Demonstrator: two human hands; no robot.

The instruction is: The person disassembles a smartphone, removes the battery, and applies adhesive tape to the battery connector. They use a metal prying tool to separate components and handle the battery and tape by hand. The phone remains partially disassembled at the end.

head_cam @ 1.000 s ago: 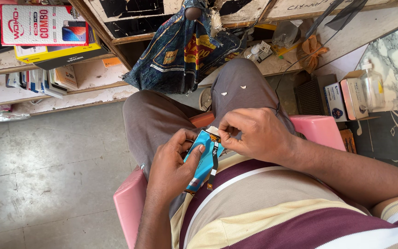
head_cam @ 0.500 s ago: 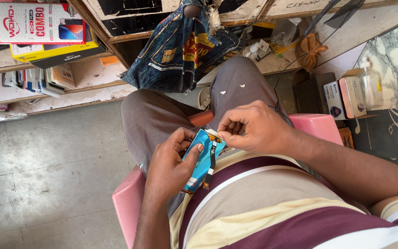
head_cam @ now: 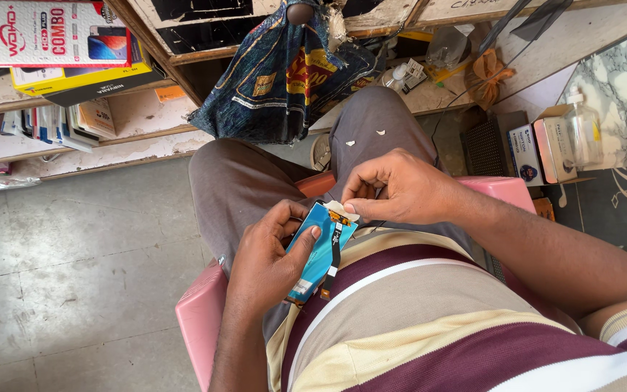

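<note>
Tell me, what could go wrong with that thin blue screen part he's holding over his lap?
The left hand grips the blue screen panel only by its edges above the lap, so it might slip and fall to the concrete floor. The right hand pinches a white strip at the panel's top, right by the thin black ribbon cable; a hard tug could possibly tear or crease that cable.
</note>
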